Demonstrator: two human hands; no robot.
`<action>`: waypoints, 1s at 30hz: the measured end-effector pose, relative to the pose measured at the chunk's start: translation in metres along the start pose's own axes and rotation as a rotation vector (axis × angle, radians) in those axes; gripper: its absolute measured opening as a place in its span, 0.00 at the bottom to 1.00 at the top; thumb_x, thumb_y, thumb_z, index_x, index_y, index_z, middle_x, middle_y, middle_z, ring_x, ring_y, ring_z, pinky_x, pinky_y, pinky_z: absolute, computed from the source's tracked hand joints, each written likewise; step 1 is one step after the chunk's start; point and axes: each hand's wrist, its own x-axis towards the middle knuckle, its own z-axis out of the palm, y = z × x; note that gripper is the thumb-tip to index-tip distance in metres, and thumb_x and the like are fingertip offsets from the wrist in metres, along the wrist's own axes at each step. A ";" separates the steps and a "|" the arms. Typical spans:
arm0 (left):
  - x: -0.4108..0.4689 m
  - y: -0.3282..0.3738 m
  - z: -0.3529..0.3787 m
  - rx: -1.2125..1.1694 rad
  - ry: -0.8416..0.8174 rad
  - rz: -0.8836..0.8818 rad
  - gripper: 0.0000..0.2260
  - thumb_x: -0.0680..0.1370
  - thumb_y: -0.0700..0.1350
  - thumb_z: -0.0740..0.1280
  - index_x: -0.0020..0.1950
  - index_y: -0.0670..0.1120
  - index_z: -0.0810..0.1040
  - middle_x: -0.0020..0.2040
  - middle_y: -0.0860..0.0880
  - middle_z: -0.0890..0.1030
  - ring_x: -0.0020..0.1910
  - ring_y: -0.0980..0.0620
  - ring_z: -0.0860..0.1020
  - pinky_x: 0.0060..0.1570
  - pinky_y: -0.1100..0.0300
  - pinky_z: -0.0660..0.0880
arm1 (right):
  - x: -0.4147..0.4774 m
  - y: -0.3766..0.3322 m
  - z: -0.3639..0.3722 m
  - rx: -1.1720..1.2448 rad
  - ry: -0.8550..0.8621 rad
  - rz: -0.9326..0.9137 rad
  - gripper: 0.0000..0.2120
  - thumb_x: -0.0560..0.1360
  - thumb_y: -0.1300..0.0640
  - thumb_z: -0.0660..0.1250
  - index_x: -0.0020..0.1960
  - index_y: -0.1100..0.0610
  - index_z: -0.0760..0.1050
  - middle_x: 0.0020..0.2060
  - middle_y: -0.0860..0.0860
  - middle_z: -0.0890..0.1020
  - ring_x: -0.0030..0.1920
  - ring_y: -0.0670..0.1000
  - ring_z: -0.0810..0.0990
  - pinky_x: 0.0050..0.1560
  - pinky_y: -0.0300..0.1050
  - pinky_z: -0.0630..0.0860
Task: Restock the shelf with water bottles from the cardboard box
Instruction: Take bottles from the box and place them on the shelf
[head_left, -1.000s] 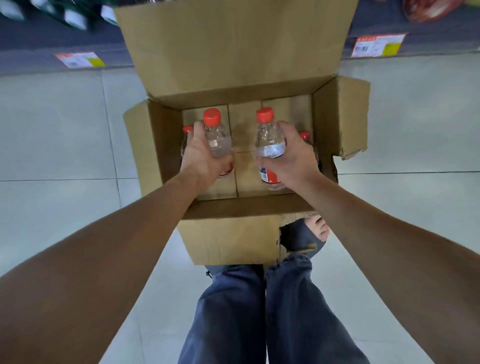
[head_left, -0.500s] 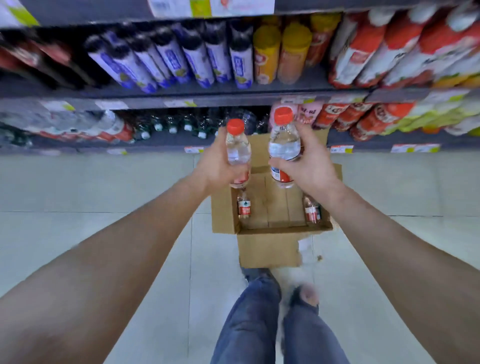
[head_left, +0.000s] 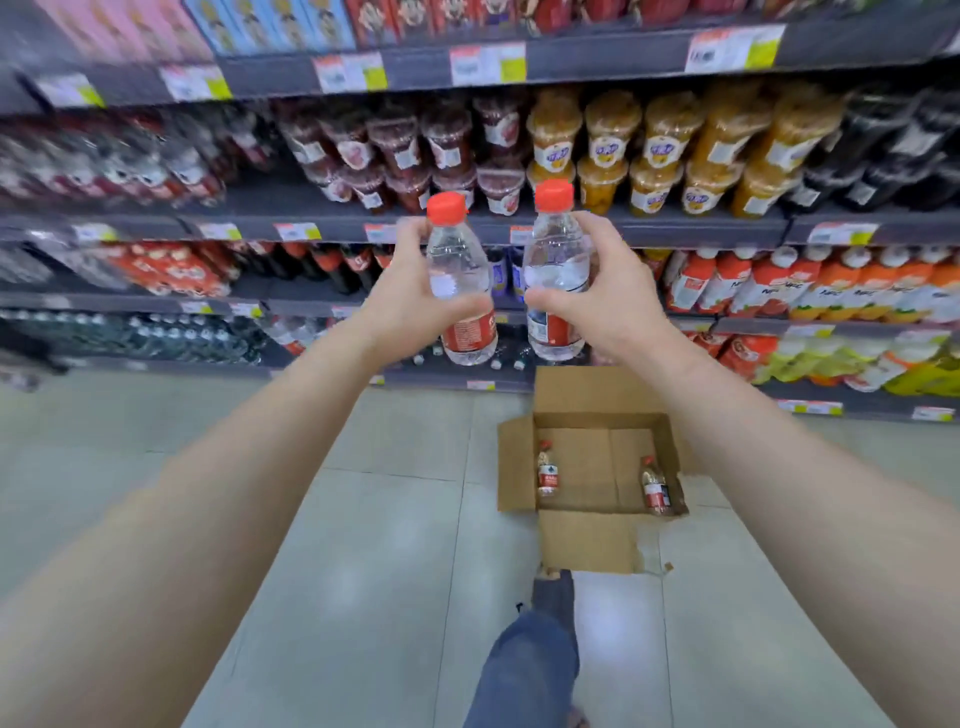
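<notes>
My left hand (head_left: 402, 306) grips a clear water bottle (head_left: 460, 275) with a red cap and red label, held upright in front of the shelves. Beside it my right hand (head_left: 605, 301) grips a second such bottle (head_left: 556, 270), also upright. Both bottles are at chest height, almost touching. The open cardboard box (head_left: 519, 467) sits on the floor below and to the right, with two bottles standing inside, one at its left (head_left: 548, 475) and one at its right (head_left: 655, 488). Similar water bottles (head_left: 291, 332) stand on the lowest shelf behind my left hand.
Grey shelving (head_left: 675, 226) full of drinks runs across the whole view: red and orange jars (head_left: 654, 150) at the middle level, juice bottles (head_left: 831, 291) to the right, dark bottles (head_left: 156, 338) low on the left. Pale floor tiles (head_left: 363, 571) spread between me and the shelves. My leg (head_left: 530, 660) is below.
Both hands lifted the two bottles out of the box and raised them toward the shelves. My view rose from the box to the shelving, and the box now lies lower and farther right.
</notes>
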 end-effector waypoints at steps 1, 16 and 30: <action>-0.014 0.014 -0.021 0.008 0.009 0.018 0.33 0.73 0.48 0.81 0.68 0.54 0.62 0.62 0.53 0.81 0.59 0.55 0.81 0.58 0.52 0.79 | -0.004 -0.025 -0.002 -0.004 -0.002 -0.020 0.34 0.67 0.50 0.79 0.70 0.41 0.69 0.54 0.34 0.80 0.54 0.38 0.80 0.54 0.36 0.76; -0.114 0.001 -0.312 0.042 0.272 0.100 0.33 0.72 0.50 0.82 0.72 0.58 0.69 0.58 0.52 0.81 0.55 0.55 0.82 0.53 0.57 0.80 | 0.019 -0.302 0.127 -0.065 -0.062 -0.264 0.42 0.70 0.48 0.80 0.78 0.50 0.62 0.71 0.45 0.71 0.67 0.45 0.69 0.64 0.41 0.66; -0.021 -0.188 -0.538 0.085 0.210 0.168 0.32 0.72 0.53 0.81 0.72 0.61 0.70 0.57 0.58 0.81 0.55 0.62 0.80 0.52 0.59 0.78 | 0.120 -0.377 0.381 -0.092 -0.044 -0.108 0.38 0.69 0.49 0.80 0.74 0.44 0.66 0.59 0.45 0.78 0.59 0.49 0.76 0.55 0.45 0.73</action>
